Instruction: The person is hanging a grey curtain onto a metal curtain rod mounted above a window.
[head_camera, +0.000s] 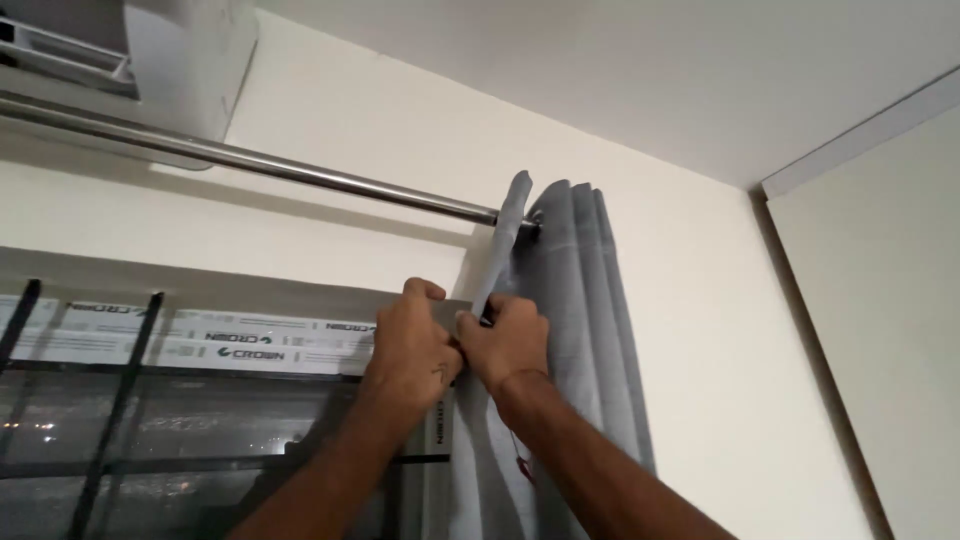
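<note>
A grey curtain (585, 330) hangs bunched in folds at the right end of a metal curtain rod (300, 172). My left hand (412, 345) and my right hand (508, 340) are raised side by side, both closed on the curtain's leading edge a little below the rod. The right hand pinches the fabric strip that runs up to the rod; the left hand presses against it from the left. Whether anything small is between the fingers is hidden.
A white air-conditioning unit (150, 60) hangs on the wall above the rod at top left. Below it is a window (200, 430) with black bars (118, 400) and a strip of printed white tape. A wall corner (790, 300) stands to the right.
</note>
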